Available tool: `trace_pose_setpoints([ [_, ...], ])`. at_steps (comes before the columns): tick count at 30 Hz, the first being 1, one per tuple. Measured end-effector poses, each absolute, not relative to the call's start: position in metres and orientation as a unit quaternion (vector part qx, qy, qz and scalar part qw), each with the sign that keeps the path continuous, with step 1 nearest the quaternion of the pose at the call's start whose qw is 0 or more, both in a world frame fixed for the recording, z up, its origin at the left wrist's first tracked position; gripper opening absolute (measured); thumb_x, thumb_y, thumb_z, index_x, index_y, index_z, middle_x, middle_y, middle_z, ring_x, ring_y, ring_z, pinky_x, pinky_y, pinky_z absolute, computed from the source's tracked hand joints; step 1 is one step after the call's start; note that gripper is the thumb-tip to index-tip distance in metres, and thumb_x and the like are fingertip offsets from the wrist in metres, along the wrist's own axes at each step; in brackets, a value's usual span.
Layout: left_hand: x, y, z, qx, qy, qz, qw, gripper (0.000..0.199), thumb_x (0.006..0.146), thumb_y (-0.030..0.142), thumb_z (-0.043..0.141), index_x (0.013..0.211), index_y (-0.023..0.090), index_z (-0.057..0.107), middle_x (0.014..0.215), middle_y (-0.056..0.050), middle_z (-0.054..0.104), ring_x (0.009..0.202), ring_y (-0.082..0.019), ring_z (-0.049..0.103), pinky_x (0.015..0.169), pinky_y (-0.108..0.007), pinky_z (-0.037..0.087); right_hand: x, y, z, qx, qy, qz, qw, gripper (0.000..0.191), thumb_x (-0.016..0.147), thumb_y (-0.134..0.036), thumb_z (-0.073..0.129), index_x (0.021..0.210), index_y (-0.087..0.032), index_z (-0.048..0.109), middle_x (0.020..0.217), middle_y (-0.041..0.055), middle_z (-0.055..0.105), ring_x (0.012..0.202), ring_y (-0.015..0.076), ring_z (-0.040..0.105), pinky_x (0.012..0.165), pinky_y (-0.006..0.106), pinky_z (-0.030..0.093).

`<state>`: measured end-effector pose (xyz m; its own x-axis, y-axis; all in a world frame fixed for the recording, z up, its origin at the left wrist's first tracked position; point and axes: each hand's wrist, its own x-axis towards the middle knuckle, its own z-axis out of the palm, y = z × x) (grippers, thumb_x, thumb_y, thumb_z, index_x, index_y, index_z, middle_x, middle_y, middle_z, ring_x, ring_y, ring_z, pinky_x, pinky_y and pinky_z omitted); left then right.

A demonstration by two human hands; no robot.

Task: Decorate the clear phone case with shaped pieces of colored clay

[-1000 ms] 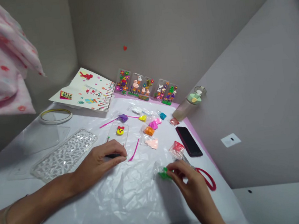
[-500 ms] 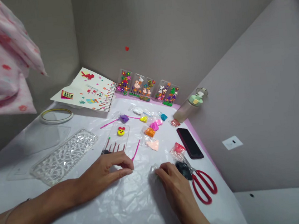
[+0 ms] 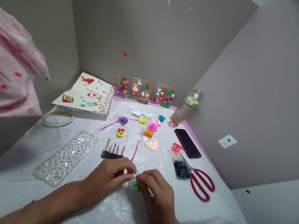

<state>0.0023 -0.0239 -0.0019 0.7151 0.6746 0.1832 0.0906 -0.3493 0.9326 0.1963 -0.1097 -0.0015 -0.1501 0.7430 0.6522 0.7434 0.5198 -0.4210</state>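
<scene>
A small clear packet with green clay (image 3: 135, 185) lies between my two hands at the table's near middle. My left hand (image 3: 113, 173) pinches at the packet's upper edge, its fingers closed. My right hand (image 3: 155, 190) has its fingertips closed on the packet's right side. Just beyond my left hand lies a clear phone case (image 3: 123, 142) with a yellow and red clay face (image 3: 120, 132), thin brown stems and a black base. A pink stick tool (image 3: 135, 150) rests beside it.
Bagged clay pieces, including orange (image 3: 148, 133) and peach (image 3: 151, 145), lie mid-table. At right are red-handled scissors (image 3: 202, 185), black clay (image 3: 181, 170), a phone (image 3: 187, 143) and a bottle (image 3: 185, 109). A textured case (image 3: 65, 159) lies left; decorated cases (image 3: 135, 88) lean behind.
My right hand has moved left from beside the black clay, bringing the clear packet up to my left hand. Green clay now shows in it. The view has shifted slightly.
</scene>
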Motion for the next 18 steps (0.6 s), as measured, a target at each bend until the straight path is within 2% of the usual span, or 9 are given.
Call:
trace_pose_setpoints([
  [3, 0.001, -0.021, -0.004, 0.788, 0.245, 0.256, 0.504, 0.011, 0.097, 0.026, 0.065, 0.091, 0.019, 0.070, 0.080, 0.004, 0.066, 0.072, -0.013, 0.058, 0.067, -0.023, 0.042, 0.200, -0.110, 0.000, -0.483, -0.777, -0.011, 0.404, 0.016, 0.099, -0.008, 0.060, 0.101, -0.019, 0.071, 0.085, 0.0066, 0.071, 0.072, 0.0169, 0.069, 0.063, 0.023, 0.053],
  [5, 0.001, -0.019, -0.005, 0.802, 0.227, 0.262, 0.487, 0.014, 0.098, 0.027, 0.065, 0.089, 0.019, 0.072, 0.081, 0.002, 0.068, 0.076, -0.014, 0.061, 0.071, -0.023, 0.043, 0.202, -0.110, 0.000, -0.478, -0.787, -0.015, 0.390, 0.017, 0.099, -0.008, 0.060, 0.104, -0.020, 0.072, 0.086, 0.0067, 0.071, 0.074, 0.0171, 0.069, 0.063, 0.024, 0.054],
  [10, 0.001, -0.019, -0.003, 0.845, 0.180, 0.308, 0.398, 0.024, 0.107, 0.029, 0.055, 0.097, 0.021, 0.075, 0.092, -0.002, 0.071, 0.091, -0.018, 0.063, 0.085, -0.027, 0.046, 0.198, -0.109, 0.001, -0.491, -0.764, -0.033, 0.417, 0.020, 0.097, -0.004, 0.061, 0.107, -0.019, 0.070, 0.088, 0.0071, 0.072, 0.077, 0.0175, 0.070, 0.067, 0.025, 0.055],
  [14, -0.001, -0.025, 0.003, 0.868, 0.181, 0.331, 0.324, 0.022, 0.107, 0.028, 0.054, 0.103, 0.023, 0.076, 0.114, -0.006, 0.065, 0.105, -0.021, 0.059, 0.098, -0.033, 0.044, 0.191, -0.109, 0.001, -0.496, -0.742, -0.090, 0.442, 0.020, 0.095, -0.002, 0.063, 0.104, -0.018, 0.070, 0.084, 0.0061, 0.071, 0.074, 0.0173, 0.067, 0.065, 0.026, 0.055],
  [16, -0.002, -0.027, 0.006, 0.858, 0.194, 0.326, 0.346, 0.020, 0.105, 0.028, 0.056, 0.104, 0.024, 0.076, 0.120, -0.007, 0.062, 0.108, -0.021, 0.059, 0.099, -0.034, 0.045, 0.188, -0.110, 0.000, -0.494, -0.740, -0.089, 0.447, 0.021, 0.095, -0.001, 0.063, 0.106, -0.018, 0.070, 0.085, 0.0056, 0.069, 0.074, 0.0167, 0.066, 0.065, 0.025, 0.055],
  [18, -0.003, -0.027, 0.008, 0.831, 0.208, 0.310, 0.412, 0.022, 0.104, 0.029, 0.055, 0.099, 0.022, 0.076, 0.118, -0.006, 0.062, 0.104, -0.020, 0.062, 0.096, -0.032, 0.048, 0.188, -0.110, 0.000, -0.503, -0.730, -0.065, 0.459, 0.026, 0.095, -0.002, 0.061, 0.114, -0.019, 0.069, 0.093, 0.0074, 0.069, 0.084, 0.0176, 0.068, 0.071, 0.026, 0.057],
])
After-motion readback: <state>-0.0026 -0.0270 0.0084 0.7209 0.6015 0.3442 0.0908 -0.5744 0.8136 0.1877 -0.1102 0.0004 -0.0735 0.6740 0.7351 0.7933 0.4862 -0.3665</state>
